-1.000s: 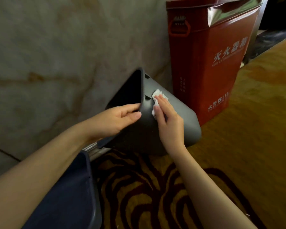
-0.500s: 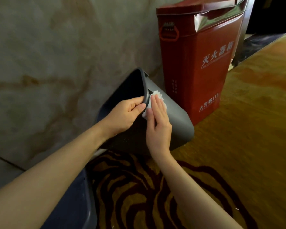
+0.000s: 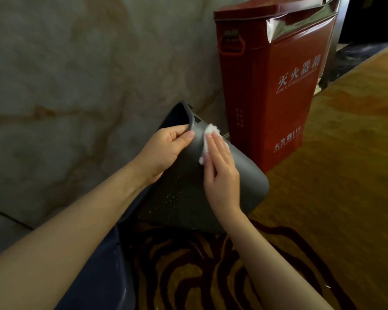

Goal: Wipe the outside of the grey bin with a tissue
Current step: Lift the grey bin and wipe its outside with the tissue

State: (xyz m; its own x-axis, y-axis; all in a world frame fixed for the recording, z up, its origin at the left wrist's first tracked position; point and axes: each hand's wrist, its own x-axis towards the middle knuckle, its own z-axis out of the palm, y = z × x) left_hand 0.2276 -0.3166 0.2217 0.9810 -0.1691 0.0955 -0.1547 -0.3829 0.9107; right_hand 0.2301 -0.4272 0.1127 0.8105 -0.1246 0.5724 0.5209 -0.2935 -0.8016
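Observation:
The grey bin (image 3: 244,175) is tipped over, its mouth turned up and left toward the marble wall, its base low at the right. My left hand (image 3: 166,146) grips the bin's rim, fingers curled inside and thumb on the outer wall. My right hand (image 3: 220,166) lies flat on the bin's outer side just below the rim, pressing a crumpled white tissue (image 3: 208,135) against it. The tissue shows past my fingertips and along the hand's left edge.
A tall red fire-extinguisher box (image 3: 278,86) stands right behind the bin against the marble wall (image 3: 76,86). A dark blue container (image 3: 103,280) sits at the lower left by my left forearm. Patterned brown carpet (image 3: 323,198) covers the floor.
My right hand with the tissue has slid a little right and down the bin's side from the rim. My left hand has kept its hold on the rim.

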